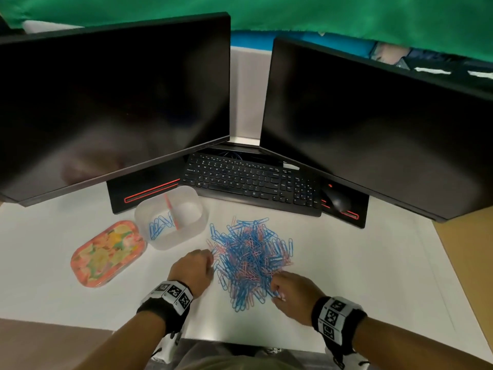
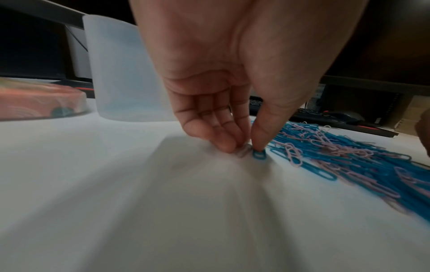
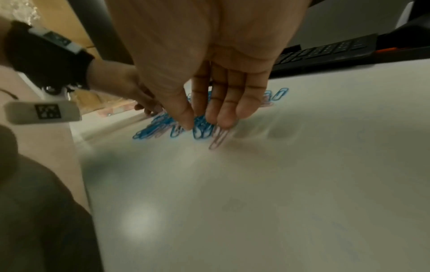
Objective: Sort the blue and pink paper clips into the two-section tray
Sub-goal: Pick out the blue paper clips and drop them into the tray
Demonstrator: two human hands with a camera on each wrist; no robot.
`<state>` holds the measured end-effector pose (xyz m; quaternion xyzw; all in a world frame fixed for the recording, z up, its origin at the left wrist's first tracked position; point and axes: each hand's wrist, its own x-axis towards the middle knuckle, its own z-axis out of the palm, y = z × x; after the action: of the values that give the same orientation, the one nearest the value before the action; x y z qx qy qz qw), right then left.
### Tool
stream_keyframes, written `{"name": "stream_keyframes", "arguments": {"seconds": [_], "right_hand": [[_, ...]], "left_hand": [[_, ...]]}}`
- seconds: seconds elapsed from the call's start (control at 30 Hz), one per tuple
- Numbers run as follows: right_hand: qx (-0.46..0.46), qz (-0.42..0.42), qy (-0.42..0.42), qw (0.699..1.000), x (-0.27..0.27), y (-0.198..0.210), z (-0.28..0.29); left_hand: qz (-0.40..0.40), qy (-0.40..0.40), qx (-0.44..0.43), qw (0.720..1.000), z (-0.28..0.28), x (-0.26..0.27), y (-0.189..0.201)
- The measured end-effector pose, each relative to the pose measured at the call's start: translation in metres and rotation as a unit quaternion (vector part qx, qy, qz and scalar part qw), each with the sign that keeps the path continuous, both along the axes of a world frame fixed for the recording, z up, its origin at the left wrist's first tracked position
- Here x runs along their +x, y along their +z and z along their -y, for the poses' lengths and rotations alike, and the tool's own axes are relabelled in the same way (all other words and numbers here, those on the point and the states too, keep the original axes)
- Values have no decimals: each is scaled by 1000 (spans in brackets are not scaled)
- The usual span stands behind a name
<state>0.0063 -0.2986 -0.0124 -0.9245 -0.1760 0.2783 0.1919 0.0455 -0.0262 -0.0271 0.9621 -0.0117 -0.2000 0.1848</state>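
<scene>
A heap of blue and pink paper clips (image 1: pixel 250 260) lies on the white table. Behind it to the left stands the translucent two-section tray (image 1: pixel 186 237) with a pink divider; a few blue clips (image 1: pixel 157 227) lie in its left section, and I see nothing in the right one. My left hand (image 1: pixel 212 253) is at the heap's left edge. In the left wrist view its thumb and fingers (image 2: pixel 246 147) pinch a blue clip (image 2: pixel 258 155) against the table. My right hand (image 1: pixel 277 295) is at the heap's near right edge. Its straight fingertips (image 3: pixel 223 123) press on a pink clip (image 3: pixel 217 140) among blue ones; that view is blurred.
A floral oval lid (image 1: pixel 106 253) lies left of the tray. A black keyboard (image 1: pixel 253 182) and mouse (image 1: pixel 337 200) sit behind the heap, under two dark monitors (image 1: pixel 114 102). The table's near edge (image 1: pixel 240 343) is close to my wrists.
</scene>
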Motion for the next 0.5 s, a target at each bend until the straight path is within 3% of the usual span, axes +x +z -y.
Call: {"name": "stream_keyframes", "arguments": {"seconds": [0.27, 0.5], "right_hand": [[0, 52, -25, 998, 5, -11, 6], [-6, 23, -51, 998, 14, -9, 23]], "left_hand": [[-7, -1, 19, 1000, -7, 1, -1], [4, -8, 19, 1000, -13, 4, 1]]}}
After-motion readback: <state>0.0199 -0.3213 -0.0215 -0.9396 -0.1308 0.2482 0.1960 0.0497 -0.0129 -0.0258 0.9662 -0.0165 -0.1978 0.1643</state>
